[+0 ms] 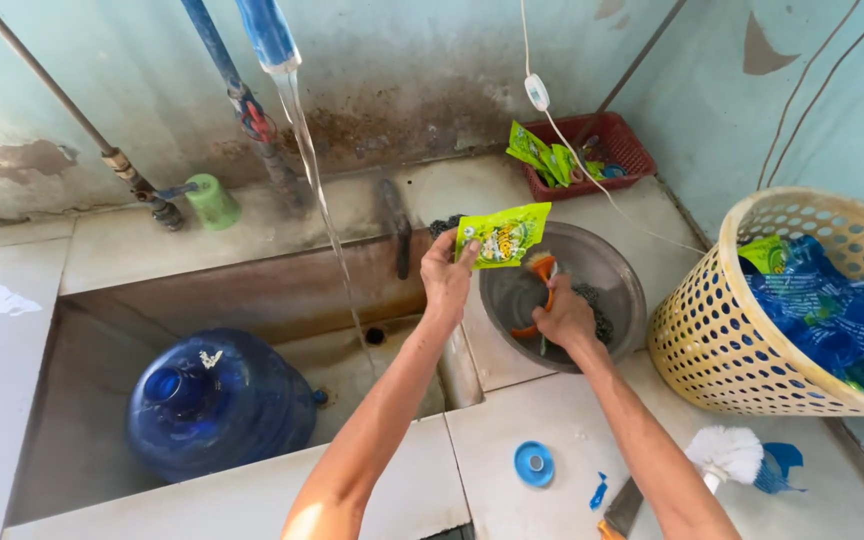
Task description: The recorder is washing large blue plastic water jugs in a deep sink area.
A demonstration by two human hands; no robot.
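Blue water jug (217,402) lying in the sink (252,290); cream laundry basket (752,340) at right; red basket (607,150) behind; blue cap (534,464) on the table (512,420).

Orange brush (542,275) head blurred (part hidden); knife (620,512) handle cut off below.

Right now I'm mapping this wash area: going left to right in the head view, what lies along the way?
Blue water jug in the sink → left hand holding a green sachet → right hand with an orange brush over the metal basin → yellow basket.
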